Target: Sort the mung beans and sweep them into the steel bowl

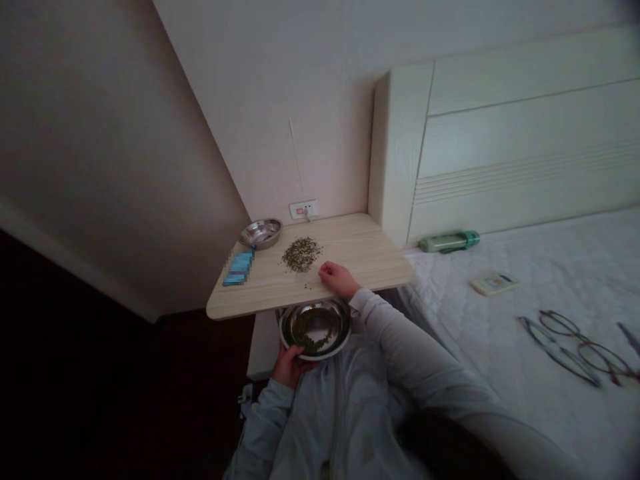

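My left hand (290, 363) grips the near-left rim of a steel bowl (341, 331), its thumb over the edge. Small green grains (315, 343) lie in a curve across the bowl's bottom. On the light wooden tabletop (350, 237) is a spread pile of similar green and brownish grains (301, 254); their exact kind is too small to tell. Just right of this pile, my right hand (339, 277) rests at the tabletop's near edge, fingertips curled together; what they hold, if anything, is hidden. A few loose grains (307, 287) lie beside those fingers.
A second steel bowl (261, 233) and a blue, blurred-out flat object (239, 268) sit on the tabletop's left. Behind it is a wall socket (303, 209). On the bed (450, 300) are a green-capped bottle (449, 241), a pale flat device (494, 284) and eyeglasses (583, 340).
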### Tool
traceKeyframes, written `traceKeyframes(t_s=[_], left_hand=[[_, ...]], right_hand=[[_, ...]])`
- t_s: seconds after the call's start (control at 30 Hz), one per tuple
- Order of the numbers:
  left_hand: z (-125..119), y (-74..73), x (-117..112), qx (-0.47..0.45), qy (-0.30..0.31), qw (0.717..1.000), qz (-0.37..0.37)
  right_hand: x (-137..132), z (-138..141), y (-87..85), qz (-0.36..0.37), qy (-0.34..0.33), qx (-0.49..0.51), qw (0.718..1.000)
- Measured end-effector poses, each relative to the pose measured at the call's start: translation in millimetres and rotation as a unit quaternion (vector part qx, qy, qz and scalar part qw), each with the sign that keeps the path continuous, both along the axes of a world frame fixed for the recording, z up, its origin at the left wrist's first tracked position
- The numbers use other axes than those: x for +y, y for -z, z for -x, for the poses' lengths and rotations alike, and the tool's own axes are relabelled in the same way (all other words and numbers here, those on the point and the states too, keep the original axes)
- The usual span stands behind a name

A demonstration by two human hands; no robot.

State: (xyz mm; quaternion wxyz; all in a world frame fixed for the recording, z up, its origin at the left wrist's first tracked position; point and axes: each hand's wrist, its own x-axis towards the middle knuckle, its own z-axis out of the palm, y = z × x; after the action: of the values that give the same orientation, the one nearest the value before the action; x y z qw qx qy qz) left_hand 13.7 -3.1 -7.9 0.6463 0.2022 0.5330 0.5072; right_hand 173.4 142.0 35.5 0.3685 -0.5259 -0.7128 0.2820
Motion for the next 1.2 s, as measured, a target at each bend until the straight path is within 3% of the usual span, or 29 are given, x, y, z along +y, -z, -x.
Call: traceKeyframes(t_s=[0.57, 0.9, 1.2], left_hand=[[2.5, 3.2, -0.4, -0.013, -0.042, 0.999, -0.019], [2.7, 1.5, -0.3, -0.019, -0.03, 0.999, -0.02], [3.7, 0.2, -0.4, -0.031, -0.021, 0.999, -0.022]], right_hand=[[-7.2, 0.3, -10.2, 0.032, -0.033, -0.013, 0.999], [-2.5, 1.8, -5.5, 0.007, 0.012, 0.013, 1.0], [-1.1, 2.9, -4.1, -0.006, 0.026, -0.059, 0.998]])
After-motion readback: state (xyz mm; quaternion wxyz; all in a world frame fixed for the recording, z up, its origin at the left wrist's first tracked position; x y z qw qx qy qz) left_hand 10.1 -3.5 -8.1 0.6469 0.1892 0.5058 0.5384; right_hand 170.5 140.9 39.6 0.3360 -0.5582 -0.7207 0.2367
